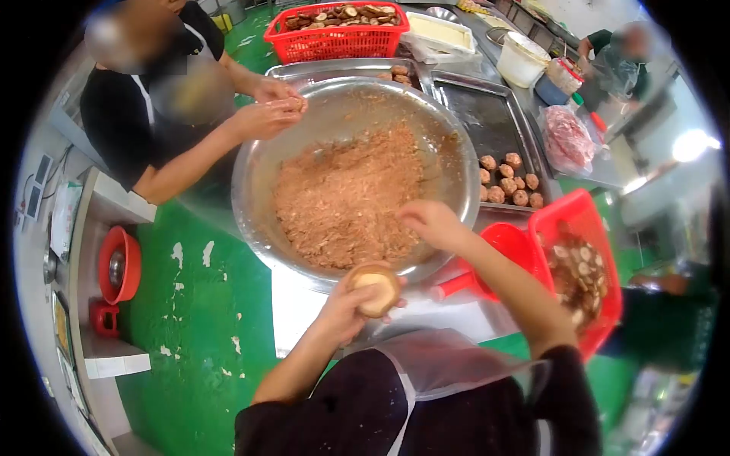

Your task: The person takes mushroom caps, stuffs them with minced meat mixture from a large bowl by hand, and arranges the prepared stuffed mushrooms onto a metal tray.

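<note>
My left hand (344,310) grips a mushroom cap (376,296), its pale underside facing up, just in front of a wide steel bowl (255,175). A heap of brown-pink minced meat filling (346,197) fills much of the bowl. At the right side of that heap, my right hand (433,225) reaches in with fingers curled together at the filling. Its fingertips touch the meat; how much they pinch is partly hidden.
Right of the bowl stand a red basket of mushrooms (540,228), a red scoop (498,239) and a steel tray (475,106) with several meat-filled pieces (507,185). Across the bowl's left rim, a co-worker's hands (270,110) work. Another red basket (327,44) holds mushrooms behind.
</note>
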The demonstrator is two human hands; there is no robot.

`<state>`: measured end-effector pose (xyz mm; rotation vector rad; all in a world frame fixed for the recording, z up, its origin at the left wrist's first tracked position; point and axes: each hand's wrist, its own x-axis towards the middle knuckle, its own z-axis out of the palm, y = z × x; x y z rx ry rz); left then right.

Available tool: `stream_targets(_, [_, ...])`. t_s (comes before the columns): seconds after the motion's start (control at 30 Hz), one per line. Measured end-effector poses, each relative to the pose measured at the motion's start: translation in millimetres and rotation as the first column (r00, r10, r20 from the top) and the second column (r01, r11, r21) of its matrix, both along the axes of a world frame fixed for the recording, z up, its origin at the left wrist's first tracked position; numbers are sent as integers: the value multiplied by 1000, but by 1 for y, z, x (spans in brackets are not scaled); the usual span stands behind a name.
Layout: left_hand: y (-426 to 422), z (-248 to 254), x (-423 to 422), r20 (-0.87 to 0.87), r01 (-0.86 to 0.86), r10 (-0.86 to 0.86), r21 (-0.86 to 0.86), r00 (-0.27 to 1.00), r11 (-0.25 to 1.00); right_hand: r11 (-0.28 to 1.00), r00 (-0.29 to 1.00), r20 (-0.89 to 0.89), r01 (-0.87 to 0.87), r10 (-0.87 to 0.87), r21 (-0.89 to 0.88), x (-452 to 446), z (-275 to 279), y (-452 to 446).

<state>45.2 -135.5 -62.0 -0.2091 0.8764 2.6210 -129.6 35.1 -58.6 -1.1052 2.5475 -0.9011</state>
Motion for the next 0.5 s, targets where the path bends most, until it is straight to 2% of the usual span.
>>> stream_targets(0.1, [-25, -18, 17, 26, -162, 161, 70, 987, 984, 958, 983, -115, -108, 143, 267, -25, -36, -50])
stream_targets(0.17, [-38, -17, 14, -35, -223, 229, 134, 973, 966, 888, 945, -215, -130, 245, 442, -43, -68, -80])
stream_targets(0.2, [-38, -16, 13, -77, -232, 250, 188, 965, 954, 906, 887, -327, -195, 326, 375, -58, -96, -93])
stream_targets(0.27, [-40, -14, 8, -65, -254, 264, 134, 962, 958, 923, 859, -363, -274, 361, 269, -80, -147, -107])
stream_targets(0.33, [-44, -14, -2, -56, -255, 266, 152, 962, 955, 863, 773, -438, -271, 459, 425, -79, -141, -116])
stream_targets(0.4, [-44, -18, -13, -89, -246, 273, 236, 958, 940, 889, 849, -369, -223, 379, 399, -53, -103, -118])
stream_targets(0.5, [-43, -20, -29, -93, -221, 256, 282, 962, 933, 897, 795, -455, -237, 400, 374, -33, -76, -101])
